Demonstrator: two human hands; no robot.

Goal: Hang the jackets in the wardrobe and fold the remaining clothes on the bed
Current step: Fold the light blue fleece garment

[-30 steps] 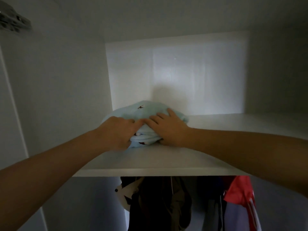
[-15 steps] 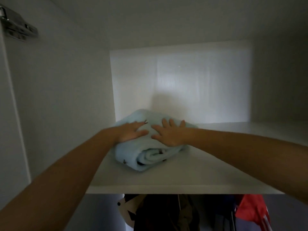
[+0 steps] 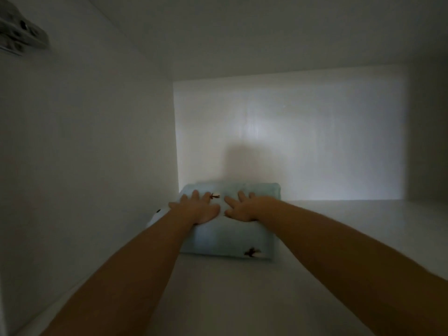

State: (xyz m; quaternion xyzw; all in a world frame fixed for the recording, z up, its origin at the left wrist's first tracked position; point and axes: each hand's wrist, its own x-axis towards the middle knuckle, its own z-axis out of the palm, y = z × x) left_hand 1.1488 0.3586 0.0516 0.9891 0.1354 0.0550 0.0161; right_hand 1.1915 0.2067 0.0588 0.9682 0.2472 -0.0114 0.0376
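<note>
the inside of a white wardrobe fills the whole view, dim at the edges. its back panel stands directly behind the folded garment, and its left side wall is just beside the left end of the garment; whether they touch, i cannot tell. the white shelf lies under the garment and goes on far to the right of it. two bare forearms come from the lower corners and meet over the garment. the garment is a light blue, thick bundle, lying flat on the shelf in the back left corner, with its far edge close to the back panel. the left hand lies palm down on the left half of the garment, with fingers straight and spread wide. the right hand lies on the middle of its top, also flat, with fingers stretched out and holding nothing. the two hands are near each other but apart. far above and to the left of the garment, a grey metal hinge sits on the wall, blurred. small dark printed figures show on the garment, one near its front edge and one between the hands.
</note>
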